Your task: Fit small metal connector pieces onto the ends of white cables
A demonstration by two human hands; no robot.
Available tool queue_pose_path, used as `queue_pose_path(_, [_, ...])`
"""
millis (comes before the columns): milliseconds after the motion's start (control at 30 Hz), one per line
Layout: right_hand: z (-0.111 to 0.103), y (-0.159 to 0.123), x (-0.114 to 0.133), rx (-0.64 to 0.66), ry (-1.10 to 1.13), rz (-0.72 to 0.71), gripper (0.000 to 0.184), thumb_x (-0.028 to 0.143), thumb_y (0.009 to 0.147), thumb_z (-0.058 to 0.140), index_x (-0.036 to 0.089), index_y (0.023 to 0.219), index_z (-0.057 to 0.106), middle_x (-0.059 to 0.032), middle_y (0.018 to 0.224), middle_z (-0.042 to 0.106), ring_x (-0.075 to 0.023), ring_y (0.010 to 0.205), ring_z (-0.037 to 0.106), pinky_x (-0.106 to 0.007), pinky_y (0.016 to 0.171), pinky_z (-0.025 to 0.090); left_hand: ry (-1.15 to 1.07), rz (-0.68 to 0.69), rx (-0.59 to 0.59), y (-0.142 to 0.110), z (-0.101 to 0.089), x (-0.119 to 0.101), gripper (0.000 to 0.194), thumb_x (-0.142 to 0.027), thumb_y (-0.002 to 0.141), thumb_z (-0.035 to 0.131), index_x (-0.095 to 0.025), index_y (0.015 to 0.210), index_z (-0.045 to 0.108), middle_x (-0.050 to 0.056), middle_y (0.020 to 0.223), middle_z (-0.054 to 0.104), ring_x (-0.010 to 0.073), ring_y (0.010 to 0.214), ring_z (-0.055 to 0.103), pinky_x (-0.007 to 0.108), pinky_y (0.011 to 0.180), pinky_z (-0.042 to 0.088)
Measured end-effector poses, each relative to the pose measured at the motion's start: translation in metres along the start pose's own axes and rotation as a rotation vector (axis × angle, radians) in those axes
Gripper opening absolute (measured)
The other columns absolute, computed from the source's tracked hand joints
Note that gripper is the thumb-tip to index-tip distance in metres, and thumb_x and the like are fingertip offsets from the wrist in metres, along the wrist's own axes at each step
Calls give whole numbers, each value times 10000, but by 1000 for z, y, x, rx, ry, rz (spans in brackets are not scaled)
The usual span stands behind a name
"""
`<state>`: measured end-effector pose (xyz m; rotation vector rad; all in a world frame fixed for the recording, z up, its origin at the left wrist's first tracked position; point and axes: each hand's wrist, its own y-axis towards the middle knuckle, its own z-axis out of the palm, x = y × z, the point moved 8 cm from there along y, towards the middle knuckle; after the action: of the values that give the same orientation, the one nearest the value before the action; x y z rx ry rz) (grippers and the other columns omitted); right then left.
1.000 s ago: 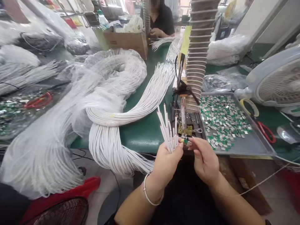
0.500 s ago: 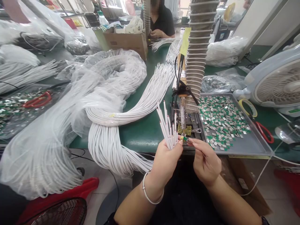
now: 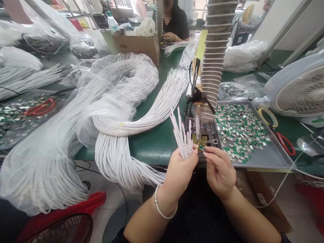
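Right hand (image 3: 221,172) is shifted slightly toward the left hand (image 3: 182,171), thin wire (image 3: 220,172) pinched; white cables (image 3: 181,138) are clamped there (close work apparently continues).

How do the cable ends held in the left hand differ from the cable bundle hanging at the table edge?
The held cable ends point upward, while the hanging bundle droops over the edge of the green table. The held cable ends are few and fan apart; the hanging bundle is thick, its many strands packed together. Both are white.
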<state>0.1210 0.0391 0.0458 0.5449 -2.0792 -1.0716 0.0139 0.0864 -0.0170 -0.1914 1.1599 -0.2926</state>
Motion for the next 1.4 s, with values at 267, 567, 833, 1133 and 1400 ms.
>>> queue_pose_path(267, [-1,2,2,-8,-28,0,265,28,842,524,179,1039,616,-103,986,646,-179,923,651,-331,749,593,15,22,-7,-1,1,-5,48,-185,791,594,-158,825,614,-48,639,490,56,540,384,196,605,379])
queue_pose_path(567, [-2,4,4,-20,-40,11,273,44,840,534,199,1043,630,-90,982,664,-188,901,665,-339,742,591,42,43,5,-4,1,-8,61,-210,804,590,-162,836,611,-58,606,450,59,510,345,202,559,352])
queue_pose_path(833, [-1,3,4,-14,-43,8,272,41,835,541,194,1040,632,-95,983,656,-186,902,660,-337,738,591,24,37,8,-3,0,-6,65,-210,801,593,-161,836,617,-62,587,439,57,495,329,201,540,340])
queue_pose_path(1133, [-1,-3,1,11,-13,38,252,63,856,499,187,1042,615,-104,965,657,-188,894,664,-348,716,602,46,4,2,-3,-4,4,96,-224,786,612,-154,850,626,-70,551,436,62,484,340,210,534,332])
queue_pose_path(1400, [0,-5,-3,31,3,67,245,62,859,491,179,1033,617,-106,946,659,-185,877,663,-350,712,596,27,-21,39,-3,-4,5,140,-266,776,635,-145,836,597,-71,527,415,61,468,328,207,474,267])
